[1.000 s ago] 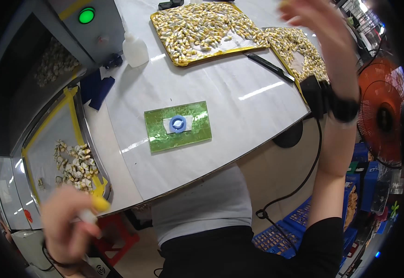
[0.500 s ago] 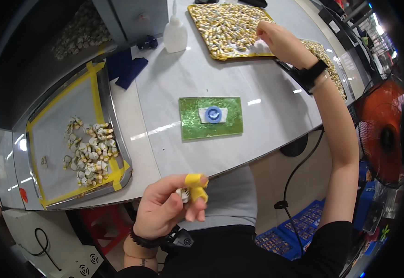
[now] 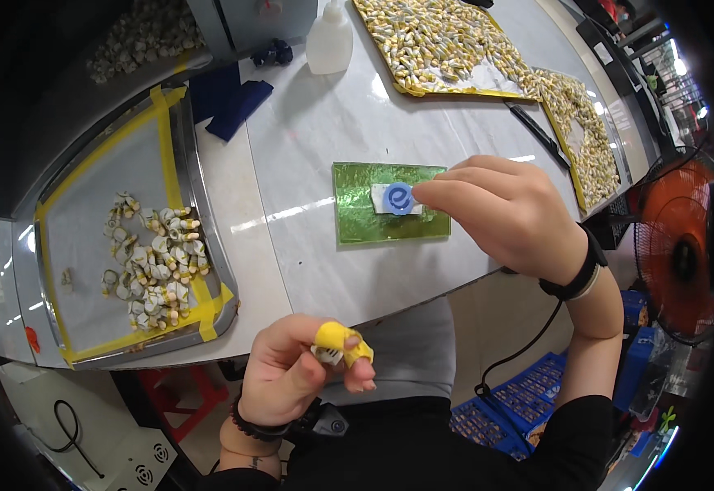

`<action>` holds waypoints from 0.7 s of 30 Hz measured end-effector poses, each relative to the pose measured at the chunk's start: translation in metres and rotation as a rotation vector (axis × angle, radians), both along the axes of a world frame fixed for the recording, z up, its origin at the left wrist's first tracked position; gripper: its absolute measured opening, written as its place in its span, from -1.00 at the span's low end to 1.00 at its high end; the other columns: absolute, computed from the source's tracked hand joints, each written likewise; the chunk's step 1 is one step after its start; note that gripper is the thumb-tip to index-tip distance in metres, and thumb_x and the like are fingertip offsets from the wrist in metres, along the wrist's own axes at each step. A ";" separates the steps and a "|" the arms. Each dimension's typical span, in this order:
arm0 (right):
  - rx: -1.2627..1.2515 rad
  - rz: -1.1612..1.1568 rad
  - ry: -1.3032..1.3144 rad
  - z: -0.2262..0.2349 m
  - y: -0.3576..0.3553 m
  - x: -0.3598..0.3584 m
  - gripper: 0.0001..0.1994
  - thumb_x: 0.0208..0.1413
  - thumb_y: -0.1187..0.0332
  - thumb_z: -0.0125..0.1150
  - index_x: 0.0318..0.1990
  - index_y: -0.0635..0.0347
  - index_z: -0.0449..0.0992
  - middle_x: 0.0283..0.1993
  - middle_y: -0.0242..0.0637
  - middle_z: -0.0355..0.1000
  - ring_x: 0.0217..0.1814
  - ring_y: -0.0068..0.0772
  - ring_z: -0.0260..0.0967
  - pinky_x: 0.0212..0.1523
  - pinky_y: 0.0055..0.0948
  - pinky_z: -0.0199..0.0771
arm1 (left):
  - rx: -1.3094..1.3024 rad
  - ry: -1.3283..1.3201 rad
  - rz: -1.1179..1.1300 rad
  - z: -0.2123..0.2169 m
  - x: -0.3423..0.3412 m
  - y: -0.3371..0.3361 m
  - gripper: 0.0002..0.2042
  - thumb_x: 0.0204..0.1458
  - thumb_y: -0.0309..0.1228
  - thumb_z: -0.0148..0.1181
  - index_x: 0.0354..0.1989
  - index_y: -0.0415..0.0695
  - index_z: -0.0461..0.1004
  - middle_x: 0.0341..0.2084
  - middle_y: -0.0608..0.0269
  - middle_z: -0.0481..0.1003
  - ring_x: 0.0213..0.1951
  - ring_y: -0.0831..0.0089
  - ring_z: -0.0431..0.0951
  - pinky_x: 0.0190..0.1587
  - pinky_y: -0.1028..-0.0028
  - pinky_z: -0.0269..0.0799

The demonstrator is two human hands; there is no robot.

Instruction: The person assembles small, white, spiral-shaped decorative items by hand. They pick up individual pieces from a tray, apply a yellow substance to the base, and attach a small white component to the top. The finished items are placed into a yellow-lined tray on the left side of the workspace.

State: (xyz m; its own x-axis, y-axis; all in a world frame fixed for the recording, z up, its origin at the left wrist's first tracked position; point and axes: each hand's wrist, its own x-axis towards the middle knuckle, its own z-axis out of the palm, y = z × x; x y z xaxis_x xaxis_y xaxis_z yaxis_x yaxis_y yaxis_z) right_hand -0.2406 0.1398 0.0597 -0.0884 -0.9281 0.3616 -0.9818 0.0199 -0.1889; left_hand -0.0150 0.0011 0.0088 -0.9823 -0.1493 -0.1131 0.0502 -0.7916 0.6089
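Across a glossy white table [image 3: 308, 270], small work things are spread around a green plate [image 3: 355, 222]. Well to the plate's left, a metal-rimmed tray [image 3: 79, 217] is placed, taped in yellow, with white-and-yellow pieces [image 3: 159, 263] heaped in it. In front of the plate and to its left, a whitish object [image 3: 327, 354] is gripped in the curled fingers of the left hand [image 3: 285, 372]. Behind the plate, a white bottle [image 3: 329, 45] is stood upright. On the plate, a blue disc [image 3: 398, 198] is laid over a white strip [image 3: 380, 204]. From the plate's right, the right hand [image 3: 519, 211] is held at the disc's edge, fingers pinched together; whether anything is gripped cannot be told. Fingertip work at the disc is judged to be in hand, and a light, steady touch seems called for. Rightward, reach is bounded by the table's slanting front edge and, behind the plate, by yellow-edged trays [image 3: 435, 93]; more moving room is left between plate and metal-rimmed tray.
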 end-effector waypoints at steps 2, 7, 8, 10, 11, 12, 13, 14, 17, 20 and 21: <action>0.041 0.005 0.070 0.001 -0.004 -0.002 -0.85 -0.19 0.50 0.14 -0.37 0.20 0.45 -0.44 -0.35 0.39 -0.40 -0.34 0.37 -0.46 -0.42 0.41 | 0.031 -0.033 -0.014 0.000 0.001 -0.002 -0.57 0.05 -0.19 0.18 -0.11 -0.32 0.32 -0.34 -0.01 0.50 -0.34 0.33 0.55 -0.26 0.40 0.49; 0.072 0.019 0.065 -0.007 -0.009 -0.001 -0.88 -0.20 0.50 0.13 -0.41 0.20 0.44 -0.45 -0.34 0.34 -0.36 -0.34 0.35 -0.46 -0.41 0.40 | 0.030 -0.063 -0.041 0.000 0.001 -0.005 -0.54 -0.03 -0.18 0.26 -0.15 -0.33 0.33 -0.33 0.00 0.50 -0.28 0.32 0.56 -0.15 0.31 0.51; 0.061 0.014 0.049 -0.010 -0.010 0.001 -0.88 -0.20 0.50 0.13 -0.41 0.20 0.44 -0.46 -0.34 0.33 -0.36 -0.34 0.35 -0.46 -0.40 0.41 | 0.052 -0.035 -0.049 -0.001 0.000 -0.005 -0.55 -0.03 -0.20 0.27 -0.16 -0.33 0.33 -0.33 0.01 0.51 -0.27 0.31 0.56 -0.13 0.29 0.51; 0.038 0.005 0.027 -0.012 -0.012 0.004 -0.88 -0.21 0.50 0.14 -0.42 0.20 0.44 -0.46 -0.33 0.33 -0.38 -0.33 0.35 -0.46 -0.40 0.40 | 0.093 0.022 -0.064 -0.004 -0.001 -0.005 -0.57 -0.04 -0.23 0.29 -0.16 -0.34 0.35 -0.35 0.02 0.51 -0.24 0.30 0.56 -0.10 0.26 0.50; 0.027 0.000 0.019 -0.012 -0.012 0.004 -0.88 -0.22 0.51 0.16 -0.43 0.20 0.44 -0.47 -0.32 0.33 -0.39 -0.32 0.36 -0.46 -0.39 0.40 | 0.089 0.002 -0.065 -0.002 -0.001 -0.004 -0.58 -0.03 -0.24 0.28 -0.17 -0.35 0.35 -0.37 0.03 0.51 -0.25 0.30 0.57 -0.11 0.26 0.50; 0.017 -0.007 0.012 -0.012 -0.013 0.005 -0.88 -0.23 0.52 0.17 -0.44 0.20 0.44 -0.48 -0.32 0.33 -0.40 -0.31 0.36 -0.46 -0.39 0.40 | 0.086 -0.019 -0.066 0.001 -0.002 -0.004 -0.59 -0.03 -0.25 0.27 -0.18 -0.36 0.35 -0.39 0.03 0.52 -0.26 0.31 0.57 -0.12 0.26 0.51; -0.020 -0.002 -0.057 -0.009 -0.013 0.007 -0.87 -0.24 0.53 0.19 -0.44 0.20 0.45 -0.48 -0.31 0.35 -0.42 -0.31 0.36 -0.47 -0.39 0.40 | 0.083 -0.039 -0.068 0.003 -0.003 -0.003 -0.60 -0.02 -0.26 0.27 -0.18 -0.37 0.36 -0.41 0.04 0.52 -0.27 0.31 0.57 -0.13 0.27 0.51; -0.056 0.002 -0.126 -0.002 -0.013 0.012 -0.86 -0.26 0.54 0.21 -0.44 0.21 0.47 -0.48 -0.30 0.36 -0.44 -0.31 0.37 -0.47 -0.40 0.40 | 0.070 -0.060 -0.082 0.006 -0.004 -0.003 -0.59 -0.02 -0.24 0.27 -0.20 -0.37 0.35 -0.47 0.06 0.51 -0.36 0.31 0.56 -0.21 0.26 0.52; -0.168 0.096 -0.392 0.015 -0.015 0.027 -0.84 -0.28 0.57 0.29 -0.43 0.21 0.54 -0.48 -0.28 0.42 -0.51 -0.36 0.39 -0.52 -0.48 0.40 | 0.122 -0.088 -0.134 0.006 -0.005 -0.004 -0.58 -0.01 -0.20 0.24 -0.24 -0.38 0.35 -0.58 0.08 0.50 -0.48 0.31 0.54 -0.31 0.28 0.53; -0.286 0.179 -0.606 0.020 -0.017 0.048 -0.87 -0.26 0.58 0.31 -0.45 0.21 0.59 -0.47 -0.29 0.45 -0.52 -0.43 0.41 -0.54 -0.55 0.40 | 0.297 -0.036 -0.255 0.001 -0.003 -0.007 -0.61 0.03 -0.24 0.20 -0.21 -0.38 0.36 -0.52 0.09 0.51 -0.40 0.36 0.58 -0.19 0.34 0.52; -0.312 0.204 -0.612 0.019 -0.019 0.050 -0.88 -0.25 0.57 0.31 -0.46 0.22 0.60 -0.47 -0.30 0.45 -0.52 -0.43 0.40 -0.54 -0.56 0.40 | 0.311 -0.036 -0.287 0.000 -0.004 -0.007 -0.62 0.04 -0.23 0.20 -0.22 -0.38 0.35 -0.52 0.09 0.51 -0.41 0.36 0.57 -0.21 0.35 0.52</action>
State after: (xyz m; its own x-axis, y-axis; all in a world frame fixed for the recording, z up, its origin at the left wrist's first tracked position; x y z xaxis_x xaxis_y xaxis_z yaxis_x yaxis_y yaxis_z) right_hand -0.1911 0.1212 0.0789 -0.1960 -0.8095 0.5535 -0.6760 -0.2973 -0.6742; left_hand -0.0194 -0.0061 0.0090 -0.9737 0.1762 -0.1443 -0.2157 -0.9168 0.3361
